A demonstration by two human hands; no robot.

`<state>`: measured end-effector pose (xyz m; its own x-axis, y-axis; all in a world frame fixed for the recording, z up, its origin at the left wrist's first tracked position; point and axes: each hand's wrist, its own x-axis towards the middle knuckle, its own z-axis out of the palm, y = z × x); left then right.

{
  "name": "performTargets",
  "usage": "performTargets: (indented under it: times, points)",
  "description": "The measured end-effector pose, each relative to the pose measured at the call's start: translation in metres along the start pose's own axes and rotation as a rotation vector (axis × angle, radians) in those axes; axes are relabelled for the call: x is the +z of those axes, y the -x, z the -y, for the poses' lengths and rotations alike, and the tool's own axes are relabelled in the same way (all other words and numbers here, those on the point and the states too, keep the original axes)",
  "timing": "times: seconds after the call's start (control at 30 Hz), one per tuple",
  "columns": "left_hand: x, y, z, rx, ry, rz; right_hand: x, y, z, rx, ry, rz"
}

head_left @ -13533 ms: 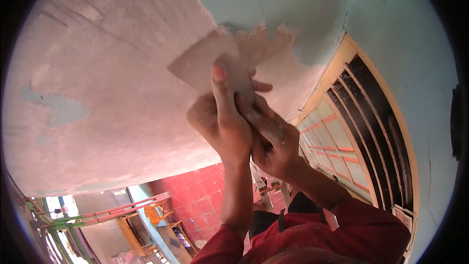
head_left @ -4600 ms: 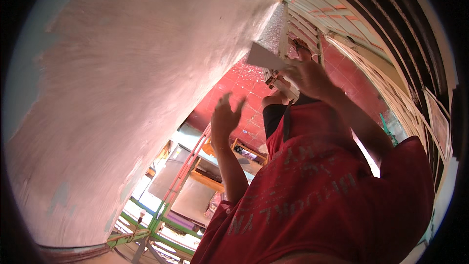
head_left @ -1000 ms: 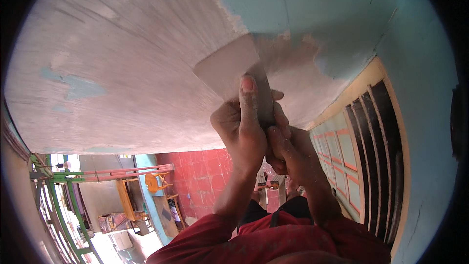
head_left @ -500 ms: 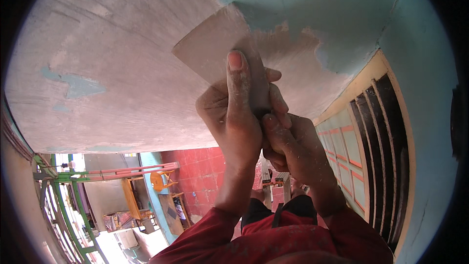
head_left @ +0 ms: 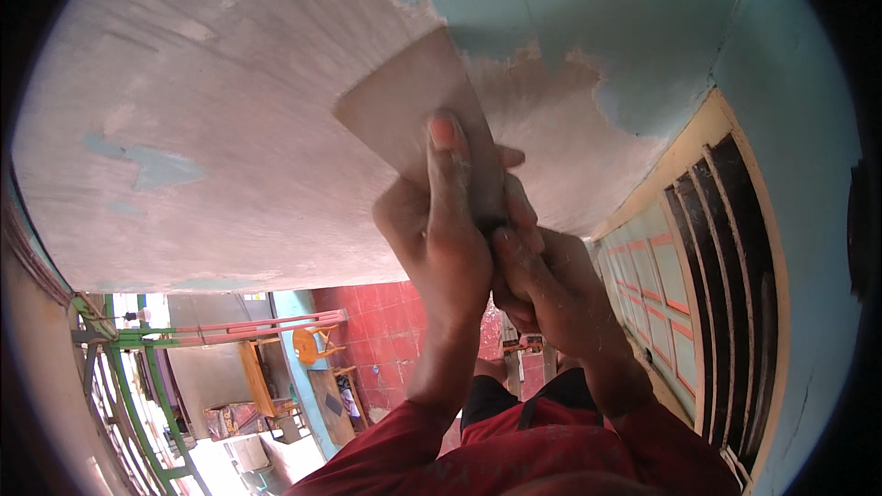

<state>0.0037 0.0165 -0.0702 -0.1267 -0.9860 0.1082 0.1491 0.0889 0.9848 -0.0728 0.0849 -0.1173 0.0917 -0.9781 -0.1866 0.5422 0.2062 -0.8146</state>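
Holding one flat scraper (head_left: pixel 404 92) against the wall (head_left: pixel 239 202), just above the grip.
Pinching it in the left hand (head_left: pixel 450 243), gripping its lower end with the right hand (head_left: pixel 556 289); one orange stool (head_left: pixel 306 345) far below-left.

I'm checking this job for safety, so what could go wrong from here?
The left hand is bare, its thumb flat on the scraper; a slip might nick it. The scraper's far corner is near the ragged edge of the blue paint, where it could catch and jolt both hands. Pale flecks show on the right hand at the scraper's lower end, so dust might weaken the grip.
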Motion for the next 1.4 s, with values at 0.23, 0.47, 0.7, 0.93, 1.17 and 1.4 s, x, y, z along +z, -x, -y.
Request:
performTargets:
  times: [0.23, 0.47, 0.7, 0.93, 1.17, 1.4]
  points:
    - [0.009, -0.003, -0.012, 0.039, -0.036, -0.013, 0.007, -0.006, 0.006, -0.097, -0.042, -0.012]
    - [0.012, -0.003, -0.011, 0.078, -0.011, -0.058, 0.000, -0.005, 0.011, -0.127, 0.028, 0.117]
    - [0.014, -0.005, -0.016, 0.111, -0.030, -0.037, 0.001, -0.003, 0.018, -0.153, 0.005, 0.143]
    - [0.020, -0.005, -0.026, 0.115, -0.077, -0.082, 0.008, -0.007, 0.023, -0.172, 0.036, 0.089]
    - [0.021, -0.005, -0.028, 0.089, -0.145, -0.088, 0.004, -0.004, 0.024, -0.074, 0.067, 0.081]
    - [0.030, -0.008, -0.044, 0.075, -0.156, -0.154, 0.013, -0.008, 0.029, -0.199, -0.043, 0.087]
